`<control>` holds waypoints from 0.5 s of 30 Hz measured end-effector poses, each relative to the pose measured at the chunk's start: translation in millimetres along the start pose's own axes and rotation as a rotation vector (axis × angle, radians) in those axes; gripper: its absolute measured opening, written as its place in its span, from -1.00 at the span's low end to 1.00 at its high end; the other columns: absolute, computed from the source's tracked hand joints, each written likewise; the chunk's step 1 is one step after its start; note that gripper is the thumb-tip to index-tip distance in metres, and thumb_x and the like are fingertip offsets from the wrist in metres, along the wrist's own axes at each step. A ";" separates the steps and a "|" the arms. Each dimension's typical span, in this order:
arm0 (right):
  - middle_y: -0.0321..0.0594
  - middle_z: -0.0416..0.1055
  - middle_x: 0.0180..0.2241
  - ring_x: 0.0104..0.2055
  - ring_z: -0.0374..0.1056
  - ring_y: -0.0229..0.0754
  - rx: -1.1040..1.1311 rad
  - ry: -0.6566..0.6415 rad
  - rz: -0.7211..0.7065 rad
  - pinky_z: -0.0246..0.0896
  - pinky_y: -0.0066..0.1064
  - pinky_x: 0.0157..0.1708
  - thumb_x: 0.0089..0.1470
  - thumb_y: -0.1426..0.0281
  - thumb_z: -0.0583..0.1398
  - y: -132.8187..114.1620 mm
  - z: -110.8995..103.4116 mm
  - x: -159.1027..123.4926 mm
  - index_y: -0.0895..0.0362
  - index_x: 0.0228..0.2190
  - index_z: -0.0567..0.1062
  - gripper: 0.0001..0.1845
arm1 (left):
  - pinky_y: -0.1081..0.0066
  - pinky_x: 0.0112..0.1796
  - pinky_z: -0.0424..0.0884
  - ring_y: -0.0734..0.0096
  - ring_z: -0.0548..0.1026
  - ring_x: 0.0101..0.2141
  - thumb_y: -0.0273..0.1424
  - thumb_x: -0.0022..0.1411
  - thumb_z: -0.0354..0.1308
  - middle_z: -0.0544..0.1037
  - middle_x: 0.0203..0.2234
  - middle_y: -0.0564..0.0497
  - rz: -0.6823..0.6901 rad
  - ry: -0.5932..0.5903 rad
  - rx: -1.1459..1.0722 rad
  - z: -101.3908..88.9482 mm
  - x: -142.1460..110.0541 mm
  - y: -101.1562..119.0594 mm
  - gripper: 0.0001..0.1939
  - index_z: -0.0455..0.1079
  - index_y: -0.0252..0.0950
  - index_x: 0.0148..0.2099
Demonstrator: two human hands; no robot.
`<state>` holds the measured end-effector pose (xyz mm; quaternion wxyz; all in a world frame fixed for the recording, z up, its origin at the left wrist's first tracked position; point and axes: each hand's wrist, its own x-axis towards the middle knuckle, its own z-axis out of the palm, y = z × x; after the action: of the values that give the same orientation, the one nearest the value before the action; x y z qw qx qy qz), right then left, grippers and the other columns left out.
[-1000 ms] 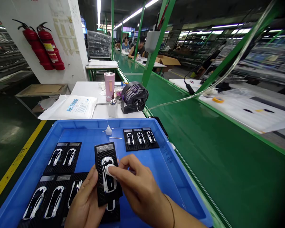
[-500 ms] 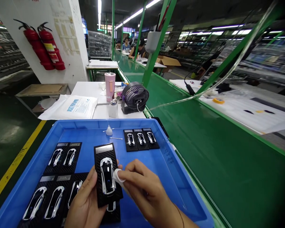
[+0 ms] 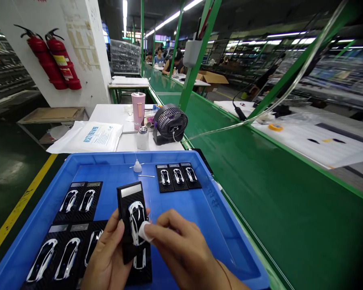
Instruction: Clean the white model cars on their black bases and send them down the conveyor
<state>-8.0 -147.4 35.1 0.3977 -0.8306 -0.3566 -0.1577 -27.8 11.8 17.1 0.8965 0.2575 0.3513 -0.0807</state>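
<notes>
My left hand [image 3: 109, 251] is closed around the edges of a black textured plate [image 3: 127, 213] that bears a white-and-black model car [image 3: 137, 217] and a silver label. It is held up over the blue tray [image 3: 230, 237]. In my right hand [image 3: 184, 245] a folded white wipe [image 3: 145, 231] is pinched between thumb and fingers, pressed on the lower right side of the car. Similar car plates [image 3: 68, 201] lie in the tray on the left, partly hidden by my left hand, and three small ones [image 3: 178, 177] lie at the far right.
A small white dropper bottle [image 3: 137, 166] and cotton swabs [image 3: 146, 176] lie at the tray's far end. Beyond stand a dark fan [image 3: 171, 123], a pink tumbler [image 3: 138, 110], a pump bottle [image 3: 142, 138] and a wiper pack [image 3: 89, 136]. A green conveyor [image 3: 260, 173] runs along the right.
The wipe has moved from the car's right edge inward and slightly lower on its body. My left hand has tilted the plate, turning its left edge more into view.
</notes>
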 end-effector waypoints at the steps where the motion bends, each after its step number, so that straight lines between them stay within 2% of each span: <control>1: -0.23 0.23 -0.38 -0.38 0.14 -0.47 -0.078 -0.008 -0.034 0.09 -0.63 -0.38 0.04 0.56 0.08 -0.7 3.6 -0.1 0.12 -0.11 0.36 -0.66 | 0.28 -0.10 0.38 0.27 0.45 -0.14 -0.52 0.10 0.11 0.51 -0.17 0.00 0.022 0.033 0.024 0.9 -0.8 -1.9 -0.54 0.27 -0.08 0.05; 4: -0.23 0.23 -0.40 -0.41 0.10 -0.45 -0.293 -0.036 -0.089 0.00 -0.60 -0.43 0.08 0.50 0.06 -0.1 10.3 -3.8 0.08 -0.11 0.38 -0.68 | 0.43 -0.11 0.38 0.35 0.45 -0.13 -0.47 0.05 0.18 0.50 -0.15 0.05 0.040 0.014 0.083 3.3 -3.1 -5.8 -0.42 0.19 -0.03 0.12; 6: -0.23 0.23 -0.41 -0.42 0.07 -0.44 -0.358 -0.066 -0.101 -0.06 -0.59 -0.46 0.09 0.47 0.05 3.6 6.1 -9.7 0.07 -0.13 0.40 -0.71 | 0.46 -0.13 0.38 0.37 0.44 -0.13 -0.44 0.06 0.18 0.50 -0.16 0.07 0.009 -0.023 0.132 5.0 -2.7 -5.6 -0.43 0.18 -0.01 0.12; 8: -0.23 0.22 -0.41 -0.42 0.07 -0.45 -0.324 -0.080 -0.100 -0.05 -0.60 -0.46 0.08 0.49 0.05 9.6 -6.2 -17.7 0.08 -0.14 0.40 -0.71 | 0.41 -0.13 0.38 0.36 0.45 -0.14 -0.40 0.10 0.15 0.50 -0.18 0.06 -0.023 -0.050 0.205 7.3 1.3 -4.2 -0.48 0.18 -0.03 0.11; 11: -0.21 0.22 -0.34 -0.36 0.13 -0.47 -0.164 -0.038 -0.008 0.08 -0.64 -0.38 0.04 0.59 0.06 20.2 -33.9 -30.0 0.11 -0.07 0.35 -0.61 | 0.36 -0.16 0.37 0.35 0.46 -0.21 -0.37 0.14 0.10 0.49 -0.22 -0.04 -0.031 -0.136 0.353 11.5 16.3 -7.3 -0.62 0.23 -0.19 0.04; 15: -0.20 0.23 -0.31 -0.26 0.20 -0.47 -0.041 0.136 0.147 0.17 -0.66 -0.30 0.04 0.66 0.06 30.6 -64.0 -41.5 0.14 -0.10 0.34 -0.62 | 0.43 -0.31 0.36 0.48 0.44 -0.40 -0.40 0.16 0.07 0.47 -0.35 -0.03 -0.105 -0.202 0.472 19.2 48.6 -35.7 -0.82 0.28 -0.32 -0.16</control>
<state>-13.5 -229.4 36.3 0.4143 -0.8498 -0.2639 -0.1913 7.9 -26.9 -18.1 0.8368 0.4317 0.2442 -0.2319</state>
